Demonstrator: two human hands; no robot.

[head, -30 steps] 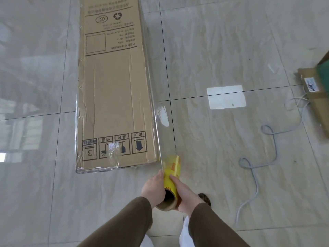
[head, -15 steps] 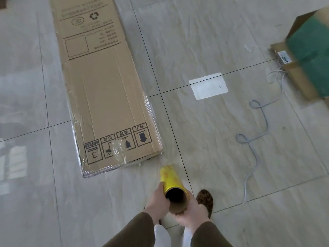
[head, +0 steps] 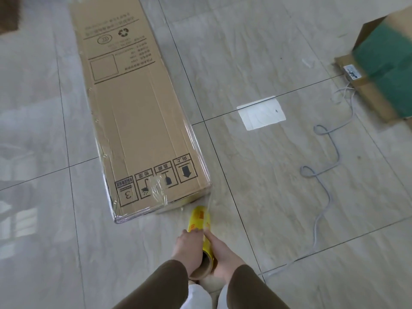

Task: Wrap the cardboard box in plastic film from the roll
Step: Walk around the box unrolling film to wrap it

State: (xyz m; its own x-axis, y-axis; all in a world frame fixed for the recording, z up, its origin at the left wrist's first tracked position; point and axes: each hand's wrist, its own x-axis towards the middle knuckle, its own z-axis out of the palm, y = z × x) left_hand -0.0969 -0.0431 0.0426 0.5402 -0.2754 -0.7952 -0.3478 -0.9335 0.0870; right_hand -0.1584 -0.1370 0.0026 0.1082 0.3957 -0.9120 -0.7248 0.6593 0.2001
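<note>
Cardboard box (head: pixel 136 121): long, brown, lying flat on the tiled floor, printed handling symbols at its near end; near half under clear plastic film (head: pixel 200 157), wrinkled at the corners. Roll (head: pixel 199 221): yellow, cardboard core, just off the box's near right corner, film strand stretched taut to that corner.

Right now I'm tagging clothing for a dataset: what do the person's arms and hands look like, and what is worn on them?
Both arms wear long, plain olive-brown sleeves reaching the wrists: the left sleeve and the right sleeve. No cuffs, logos or markings show. The left hand and right hand are bare: no gloves, rings, watch or bands are visible.
</note>
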